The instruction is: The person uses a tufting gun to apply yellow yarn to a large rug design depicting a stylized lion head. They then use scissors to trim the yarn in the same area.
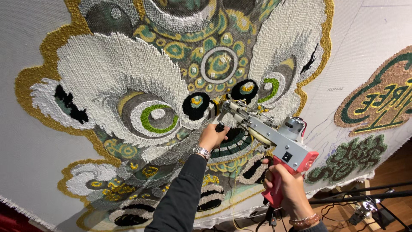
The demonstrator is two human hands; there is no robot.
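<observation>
Head view, looking along a stretched grey backing cloth (25, 141) bearing a large tufted lion-dance face (128, 86) in white, green, gold and black yarn. Tufting gun (270, 137), grey metal body with red-pink handle, held slantwise before the cloth, needle end toward the lion's nose area between two black tufted spots. Right hand (288, 185) wrapped around the red-pink handle from below, grip closed on it, beaded bracelet (305, 221) at the wrist. Left hand (212, 136) up at the gun's front handle just beside the needle end, fingers curled shut around it, dark sleeve (180, 193) and silver wristwatch (201, 151) behind. Small grey motor (293, 126) with red and black wires sitting on top of the gun's rear. Black rocker switch (287, 157) on the gun's side, above the right hand. Off to the right on the same cloth, a separate tufted patch (377, 103) in brown, green and yellow, and a smaller dark-green tufted patch (352, 157) below it. Wooden floor (395, 172), black rods and cables at lower right.
</observation>
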